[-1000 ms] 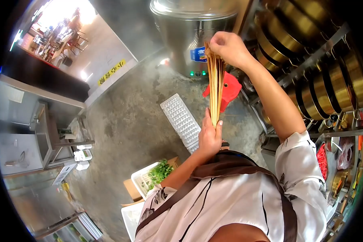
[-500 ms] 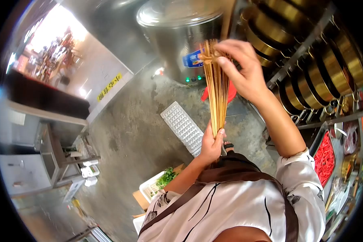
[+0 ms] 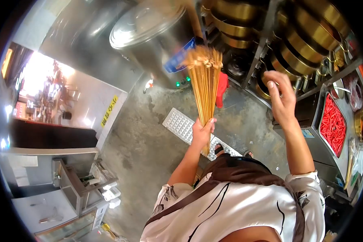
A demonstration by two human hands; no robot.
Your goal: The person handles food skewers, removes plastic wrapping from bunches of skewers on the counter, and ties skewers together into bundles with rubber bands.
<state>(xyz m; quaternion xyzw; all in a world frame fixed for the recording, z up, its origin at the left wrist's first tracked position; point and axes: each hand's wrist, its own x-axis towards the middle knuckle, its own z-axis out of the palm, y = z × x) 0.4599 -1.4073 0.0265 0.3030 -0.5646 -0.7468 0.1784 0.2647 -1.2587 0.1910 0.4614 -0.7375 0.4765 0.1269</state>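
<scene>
In the head view, the left hand [image 3: 204, 129] is closed firmly around the narrow lower part of a bundle of thin sticks [image 3: 205, 90], golden-brown, straight and smooth. Their far ends fan out above the grip, pale, ragged and partly blurred. The right hand [image 3: 282, 99] is half open, fingers curled and thumb apart, off to the right of the bundle; whether it holds anything small cannot be told.

Beyond the grip stands a rounded, shiny metal vessel [image 3: 149, 44]; a smooth red object [image 3: 222, 89] shows just beside the bundle. Below the grip, a pale studded strip [image 3: 180, 126] lies on mottled grey floor [image 3: 149, 161].

Counted: one bundle, its sticks too many to count; one vessel, two green lights [image 3: 183, 82] near its base; two dark sandals [image 3: 218, 149]; one tray of red pieces [image 3: 333, 126], far right.
</scene>
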